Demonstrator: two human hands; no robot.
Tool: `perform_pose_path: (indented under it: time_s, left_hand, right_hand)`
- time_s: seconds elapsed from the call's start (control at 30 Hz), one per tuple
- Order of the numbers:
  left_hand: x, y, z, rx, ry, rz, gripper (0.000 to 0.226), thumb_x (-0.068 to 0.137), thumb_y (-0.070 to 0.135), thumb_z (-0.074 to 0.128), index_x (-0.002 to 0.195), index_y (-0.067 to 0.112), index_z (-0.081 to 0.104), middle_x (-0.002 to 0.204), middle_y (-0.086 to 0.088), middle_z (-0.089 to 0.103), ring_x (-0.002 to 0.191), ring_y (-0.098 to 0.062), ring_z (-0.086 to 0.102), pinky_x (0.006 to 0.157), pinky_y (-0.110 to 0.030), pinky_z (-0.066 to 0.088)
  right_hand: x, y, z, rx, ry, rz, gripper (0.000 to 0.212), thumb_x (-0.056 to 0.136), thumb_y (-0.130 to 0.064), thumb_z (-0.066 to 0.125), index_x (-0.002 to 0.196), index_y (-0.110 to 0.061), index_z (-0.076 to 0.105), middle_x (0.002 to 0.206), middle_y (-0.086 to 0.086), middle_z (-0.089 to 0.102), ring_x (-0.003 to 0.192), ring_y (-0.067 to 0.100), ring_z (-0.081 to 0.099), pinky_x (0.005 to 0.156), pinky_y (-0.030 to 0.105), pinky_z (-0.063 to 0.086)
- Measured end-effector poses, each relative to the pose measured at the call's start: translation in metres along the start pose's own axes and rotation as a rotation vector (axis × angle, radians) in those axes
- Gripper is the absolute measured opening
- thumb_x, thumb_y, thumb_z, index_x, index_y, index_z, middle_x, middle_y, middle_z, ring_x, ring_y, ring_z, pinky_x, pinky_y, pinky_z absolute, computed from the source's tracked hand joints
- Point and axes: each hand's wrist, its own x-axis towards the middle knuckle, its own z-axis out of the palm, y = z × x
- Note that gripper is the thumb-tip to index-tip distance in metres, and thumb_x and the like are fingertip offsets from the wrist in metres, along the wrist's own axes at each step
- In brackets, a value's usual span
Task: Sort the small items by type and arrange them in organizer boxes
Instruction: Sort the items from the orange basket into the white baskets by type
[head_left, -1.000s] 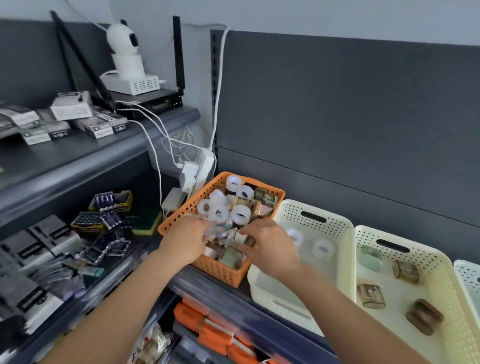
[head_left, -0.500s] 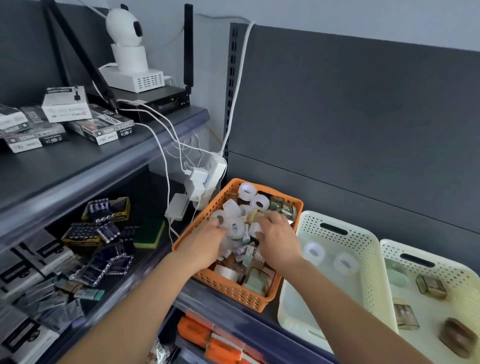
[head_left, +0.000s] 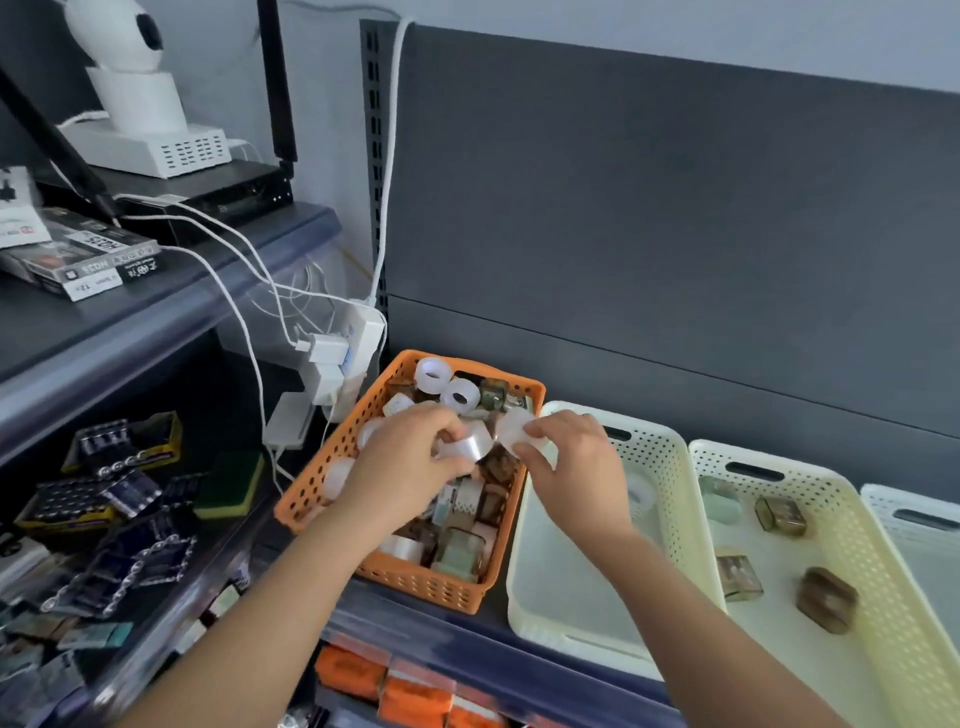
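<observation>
Tape roll (head_left: 470, 446) in left hand (head_left: 410, 467), axis approx horiz; another in right hand (head_left: 566, 462).

L hand (head_left: 410, 462) & R hand (head_left: 569, 467) close together, fingers curled pinching, forearms converging.

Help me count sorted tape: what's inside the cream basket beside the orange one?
One white tape roll shows near the far end of the cream basket, its near floor bare. The right hand covers the rest of that end, so more could be hidden.
</observation>
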Motion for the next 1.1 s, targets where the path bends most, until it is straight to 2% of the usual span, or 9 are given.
perform_pose_path:
  time_s: [0.1, 0.17, 0.27, 0.33, 0.4, 0.5, 0.63, 0.97, 1.1]
  left_hand:
    - [0.005, 0.03, 0.035, 0.009, -0.023, 0.126, 0.014, 0.083, 0.025, 0.071, 0.094, 0.023, 0.062, 0.085, 0.02, 0.048, 0.075, 0.002, 0.046, 0.062, -0.013, 0.032]
    - [0.006, 0.042, 0.062, 0.073, -0.071, 0.188, 0.015, 0.085, 0.025, 0.068, 0.098, 0.02, 0.064, 0.097, 0.015, 0.055, 0.087, -0.004, 0.051, 0.071, -0.021, 0.042]
    - [0.003, 0.055, 0.099, 0.23, -0.166, 0.281, 0.021, 0.088, 0.016, 0.06, 0.108, 0.019, 0.065, 0.11, 0.008, 0.059, 0.105, -0.014, 0.052, 0.083, -0.03, 0.047]
    - [0.0, 0.06, 0.117, 0.359, -0.221, 0.324, 0.026, 0.086, 0.007, 0.056, 0.107, 0.019, 0.066, 0.108, 0.004, 0.06, 0.103, -0.018, 0.054, 0.082, -0.031, 0.047]
    - [-0.003, 0.064, 0.128, 0.494, -0.275, 0.348, 0.029, 0.084, 0.001, 0.054, 0.105, 0.017, 0.067, 0.102, 0.0, 0.061, 0.097, -0.023, 0.056, 0.078, -0.033, 0.045]
    - [-0.008, 0.069, 0.136, 0.622, -0.359, 0.363, 0.028, 0.087, 0.001, 0.052, 0.107, 0.013, 0.068, 0.098, -0.006, 0.06, 0.09, -0.027, 0.057, 0.073, -0.033, 0.038]
    - [-0.016, 0.069, 0.135, 0.61, -0.366, 0.33, 0.028, 0.089, 0.003, 0.052, 0.111, 0.013, 0.068, 0.097, -0.005, 0.059, 0.088, -0.025, 0.057, 0.07, -0.031, 0.037]
    - [-0.027, 0.04, 0.053, 0.346, -0.14, 0.132, 0.02, 0.094, 0.027, 0.053, 0.106, 0.023, 0.07, 0.103, 0.008, 0.062, 0.098, -0.011, 0.054, 0.081, -0.028, 0.046]
    - [-0.03, 0.002, 0.014, 0.4, -0.251, -0.065, 0.021, 0.096, 0.022, 0.05, 0.105, 0.025, 0.069, 0.107, 0.008, 0.064, 0.097, -0.013, 0.058, 0.083, -0.031, 0.048]
  right_hand:
    - [-0.014, 0.032, -0.024, -0.083, 0.011, 0.059, 0.016, 0.08, -0.02, 0.072, 0.093, -0.01, 0.072, 0.092, 0.004, 0.069, 0.091, 0.026, 0.059, 0.074, 0.034, 0.048]
    - [-0.027, 0.055, -0.036, -0.148, -0.037, 0.082, 0.015, 0.079, -0.02, 0.073, 0.09, -0.011, 0.072, 0.09, 0.005, 0.07, 0.09, 0.028, 0.06, 0.074, 0.037, 0.051]
    - [-0.048, 0.082, -0.05, -0.248, -0.207, 0.129, 0.018, 0.084, -0.026, 0.066, 0.097, -0.015, 0.072, 0.097, 0.001, 0.068, 0.097, 0.024, 0.058, 0.076, 0.035, 0.05]
    - [-0.06, 0.091, -0.056, -0.323, -0.32, 0.097, 0.018, 0.086, -0.028, 0.063, 0.097, -0.018, 0.072, 0.099, -0.001, 0.067, 0.098, 0.02, 0.056, 0.078, 0.031, 0.048]
    - [-0.067, 0.098, -0.056, -0.424, -0.422, 0.032, 0.012, 0.072, -0.027, 0.078, 0.079, -0.018, 0.074, 0.082, -0.001, 0.068, 0.081, 0.02, 0.06, 0.069, 0.03, 0.052]
    - [-0.07, 0.098, -0.056, -0.534, -0.504, -0.067, 0.029, 0.043, -0.03, 0.091, 0.05, -0.02, 0.064, 0.053, -0.005, 0.058, 0.057, 0.016, 0.054, 0.055, 0.028, 0.047]
    - [-0.072, 0.1, -0.057, -0.557, -0.522, -0.168, 0.02, 0.089, -0.032, 0.059, 0.092, -0.015, 0.068, 0.093, 0.001, 0.065, 0.095, 0.022, 0.054, 0.087, 0.031, 0.037]
    - [-0.057, 0.05, -0.042, -0.108, -0.418, -0.153, 0.025, 0.091, -0.038, 0.057, 0.107, -0.024, 0.07, 0.102, -0.004, 0.069, 0.101, 0.016, 0.056, 0.081, 0.028, 0.048]
    - [-0.047, 0.01, -0.032, 0.07, -0.401, -0.209, 0.026, 0.089, -0.038, 0.059, 0.108, -0.024, 0.069, 0.101, -0.004, 0.069, 0.101, 0.015, 0.054, 0.083, 0.031, 0.048]
